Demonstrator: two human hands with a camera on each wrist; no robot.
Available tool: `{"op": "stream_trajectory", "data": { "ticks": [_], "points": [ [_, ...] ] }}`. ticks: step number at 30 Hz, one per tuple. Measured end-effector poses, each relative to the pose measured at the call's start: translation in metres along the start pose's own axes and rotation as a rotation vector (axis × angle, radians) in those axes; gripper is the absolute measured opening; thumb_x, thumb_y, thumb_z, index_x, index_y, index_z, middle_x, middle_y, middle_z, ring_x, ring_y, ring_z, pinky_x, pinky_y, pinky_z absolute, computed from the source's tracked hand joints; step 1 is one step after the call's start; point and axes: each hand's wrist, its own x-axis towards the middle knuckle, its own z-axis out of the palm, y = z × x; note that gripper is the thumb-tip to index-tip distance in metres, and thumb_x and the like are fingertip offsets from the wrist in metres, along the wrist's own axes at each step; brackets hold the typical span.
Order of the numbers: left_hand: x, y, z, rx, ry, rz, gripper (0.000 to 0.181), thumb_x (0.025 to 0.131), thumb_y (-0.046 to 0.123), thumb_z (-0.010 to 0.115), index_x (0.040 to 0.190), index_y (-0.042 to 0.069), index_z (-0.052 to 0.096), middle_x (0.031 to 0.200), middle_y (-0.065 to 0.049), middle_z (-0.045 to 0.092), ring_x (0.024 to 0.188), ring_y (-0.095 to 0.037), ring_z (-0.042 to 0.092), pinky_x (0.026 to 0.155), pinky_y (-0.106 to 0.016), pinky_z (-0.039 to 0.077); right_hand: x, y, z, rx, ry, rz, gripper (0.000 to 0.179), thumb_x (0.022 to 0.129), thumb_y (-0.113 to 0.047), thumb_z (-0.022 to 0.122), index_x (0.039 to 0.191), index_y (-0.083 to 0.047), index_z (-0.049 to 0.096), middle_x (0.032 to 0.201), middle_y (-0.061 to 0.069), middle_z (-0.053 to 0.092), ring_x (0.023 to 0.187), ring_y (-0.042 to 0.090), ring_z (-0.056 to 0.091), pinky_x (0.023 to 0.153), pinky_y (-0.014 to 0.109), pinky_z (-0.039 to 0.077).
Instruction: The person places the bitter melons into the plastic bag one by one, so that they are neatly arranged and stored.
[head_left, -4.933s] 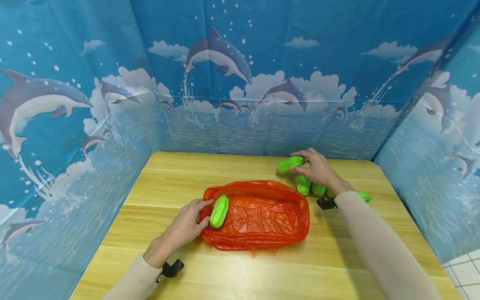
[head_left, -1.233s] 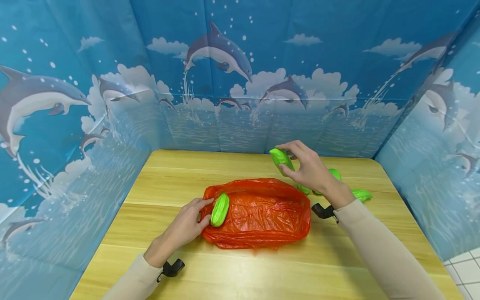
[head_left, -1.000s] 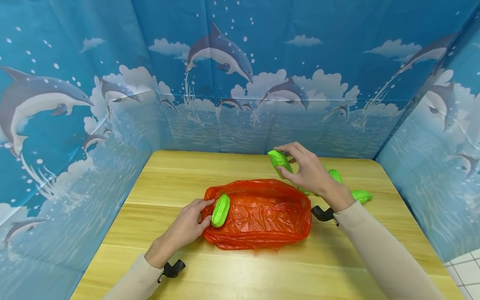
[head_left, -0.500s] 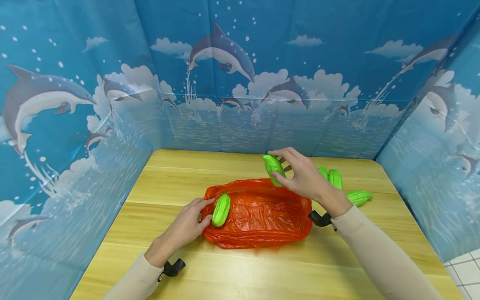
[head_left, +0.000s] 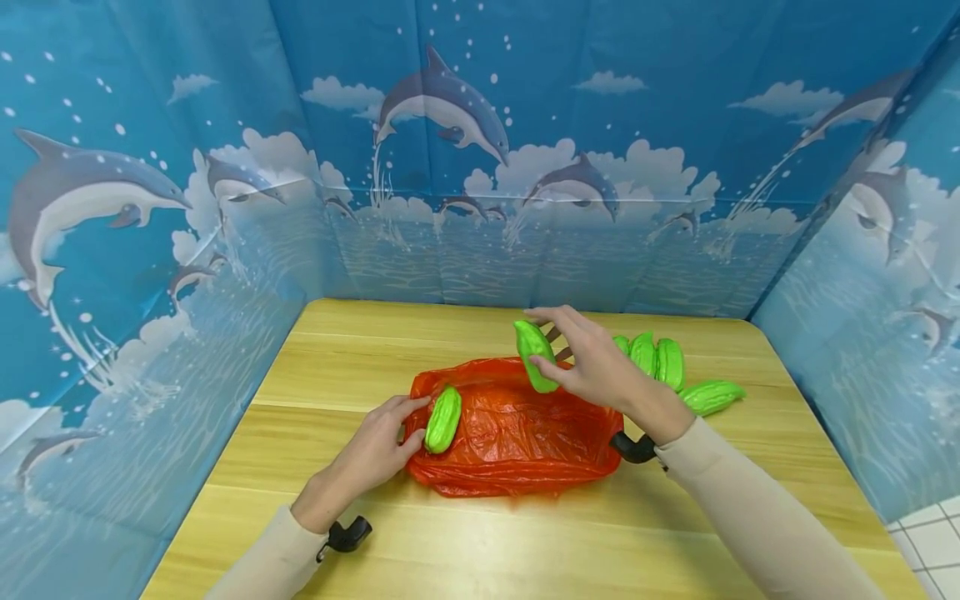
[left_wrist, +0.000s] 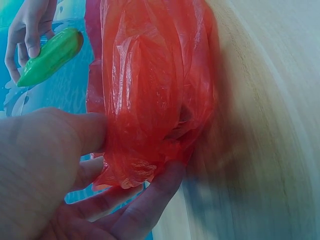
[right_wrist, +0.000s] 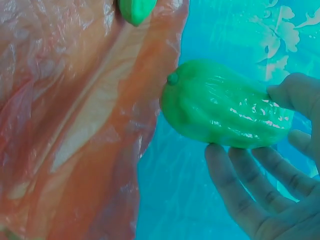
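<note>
An open red plastic bag [head_left: 517, 433] lies on the wooden table. My left hand [head_left: 375, 446] holds its left end, thumb and fingers on either side of the film in the left wrist view. Just inside that end rests a ridged, bright green bitter melon [head_left: 443, 420]. My right hand [head_left: 588, 358] grips another bitter melon [head_left: 535, 357] between thumb and fingertips, tilted, above the bag's far rim. The right wrist view shows this melon [right_wrist: 225, 105] with its small stem end facing the bag and a gap between them.
Several more bitter melons [head_left: 670, 364] lie in a row at the back right, partly behind the right hand. A single melon [head_left: 712, 397] lies at an angle nearer the right edge. Blue dolphin-print sheets [head_left: 480, 250] enclose the table [head_left: 360, 350] at the back and sides.
My right hand has lifted the bitter melon from the back right, turned it, and carried it left and toward me over the bag's rim. My left hand stays on the bag.
</note>
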Motion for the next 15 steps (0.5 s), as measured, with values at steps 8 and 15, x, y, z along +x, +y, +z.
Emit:
{"op": "stream_trajectory", "data": {
  "ticks": [8,15],
  "points": [
    [0.001,-0.001,0.000,-0.001,-0.003,0.009,0.055,0.109,0.008,0.077,0.163,0.002,0.066,0.157,-0.022,0.071,0.140,-0.037,0.074,0.115,-0.053,0.066,0.000,-0.005,0.006,0.036,-0.046,0.035,0.059,0.109,-0.016,0.084,0.163,-0.012,0.061,0.150,0.014,0.071,0.113,0.029,0.080,0.081,0.043,0.074],
    [0.002,-0.001,0.000,0.005,-0.002,0.012,0.055,0.109,0.006,0.078,0.163,0.002,0.066,0.155,-0.021,0.072,0.126,-0.029,0.074,0.103,-0.045,0.067,0.000,-0.007,0.012,0.073,-0.067,0.067,0.057,0.110,-0.017,0.083,0.162,-0.014,0.062,0.151,0.015,0.070,0.114,0.030,0.080,0.082,0.044,0.074]
  ]
}}
